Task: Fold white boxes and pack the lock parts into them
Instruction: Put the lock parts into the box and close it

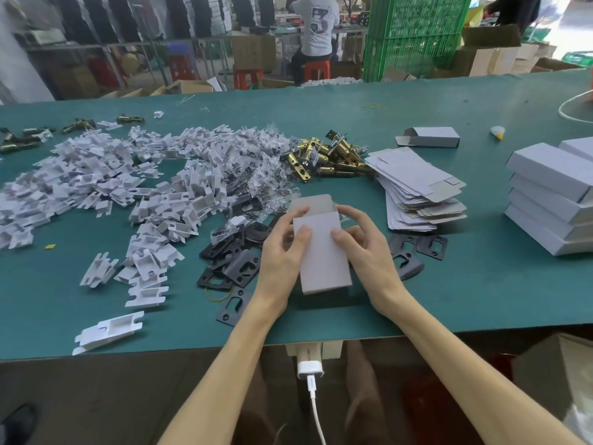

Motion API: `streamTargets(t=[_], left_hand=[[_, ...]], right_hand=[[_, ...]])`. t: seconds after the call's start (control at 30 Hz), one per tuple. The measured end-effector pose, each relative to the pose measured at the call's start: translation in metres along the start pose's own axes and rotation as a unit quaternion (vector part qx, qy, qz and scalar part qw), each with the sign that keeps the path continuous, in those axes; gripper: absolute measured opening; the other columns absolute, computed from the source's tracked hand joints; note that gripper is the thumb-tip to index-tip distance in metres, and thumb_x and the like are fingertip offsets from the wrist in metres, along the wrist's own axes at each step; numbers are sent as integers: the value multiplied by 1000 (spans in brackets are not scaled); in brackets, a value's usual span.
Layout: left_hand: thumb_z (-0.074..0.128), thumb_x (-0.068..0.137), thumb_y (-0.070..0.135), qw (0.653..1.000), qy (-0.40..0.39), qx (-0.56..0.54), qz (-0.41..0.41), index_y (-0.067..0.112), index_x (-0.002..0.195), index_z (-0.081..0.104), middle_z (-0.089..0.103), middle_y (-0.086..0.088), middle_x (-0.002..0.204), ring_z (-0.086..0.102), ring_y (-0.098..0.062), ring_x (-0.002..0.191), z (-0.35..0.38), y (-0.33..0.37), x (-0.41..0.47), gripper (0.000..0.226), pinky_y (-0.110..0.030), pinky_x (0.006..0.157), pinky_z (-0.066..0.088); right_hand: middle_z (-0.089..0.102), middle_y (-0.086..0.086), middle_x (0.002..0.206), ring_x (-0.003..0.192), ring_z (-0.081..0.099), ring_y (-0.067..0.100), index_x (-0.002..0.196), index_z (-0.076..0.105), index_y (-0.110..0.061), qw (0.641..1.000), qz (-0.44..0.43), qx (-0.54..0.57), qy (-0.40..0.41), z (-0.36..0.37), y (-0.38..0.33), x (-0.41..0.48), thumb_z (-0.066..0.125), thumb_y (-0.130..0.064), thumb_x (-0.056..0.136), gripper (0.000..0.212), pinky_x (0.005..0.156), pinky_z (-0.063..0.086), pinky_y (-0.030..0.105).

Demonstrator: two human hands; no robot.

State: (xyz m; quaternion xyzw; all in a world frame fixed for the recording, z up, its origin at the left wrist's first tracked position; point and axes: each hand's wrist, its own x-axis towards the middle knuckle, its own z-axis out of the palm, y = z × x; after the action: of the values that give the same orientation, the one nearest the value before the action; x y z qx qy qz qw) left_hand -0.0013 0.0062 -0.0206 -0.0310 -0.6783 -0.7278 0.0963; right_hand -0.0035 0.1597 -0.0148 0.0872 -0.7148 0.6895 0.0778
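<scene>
Soft, even daylight fills the scene, brightest at the far right where the floor [574, 33] washes out to white. The green table [465, 284] shows no glare, only faint shadows under the white box [324, 261] and beside the stack of closed boxes [545, 194]. The wide lens bows the table's far edge, the background looks slightly soft, and the space below the near edge is dim.

two bare forearms [224, 364]; seemingly brown trousers [362, 399] below
</scene>
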Motion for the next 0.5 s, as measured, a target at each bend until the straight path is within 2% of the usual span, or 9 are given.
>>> streamTargets(t=[0.07,0.17,0.27,0.33,0.5], left_hand=[[60,106,17,1000,8,-7,-8,21,123,69,72,-16,113,67,-32,95,1,-1,1,20,-61,88,56],[61,105,16,999,11,-19,-25,17,115,72,74,-7,104,65,-23,92,1,-1,1,15,-63,89,54],[62,104,16,999,18,-19,-22,16,115,73,75,-6,104,66,-20,92,0,-3,0,15,-56,86,55],[63,104,17,999,22,-21,-21,15,116,74,76,-10,107,66,-20,92,0,-3,0,16,-48,84,55],[60,105,17,999,27,-30,-30,12,116,74,77,-12,111,66,-18,90,-1,-2,-1,19,-42,81,53]], right_hand=[[67,20,92,83,67,25,123,61,-40,1000,11,17,0,-2,2,1,65,-40,89,34,74,56,39],[69,9,85,80,68,20,124,62,-39,999,18,27,-3,-3,5,1,65,-41,90,34,69,56,33],[66,0,80,77,67,15,127,60,-41,1000,12,25,-12,-3,6,2,64,-38,95,32,66,56,27],[65,1,81,77,66,14,131,59,-40,1000,10,19,-18,-2,6,2,62,-32,101,32,67,55,28],[68,7,88,78,66,14,129,62,-31,999,23,15,-22,-2,3,1,59,-27,103,27,67,54,30]])
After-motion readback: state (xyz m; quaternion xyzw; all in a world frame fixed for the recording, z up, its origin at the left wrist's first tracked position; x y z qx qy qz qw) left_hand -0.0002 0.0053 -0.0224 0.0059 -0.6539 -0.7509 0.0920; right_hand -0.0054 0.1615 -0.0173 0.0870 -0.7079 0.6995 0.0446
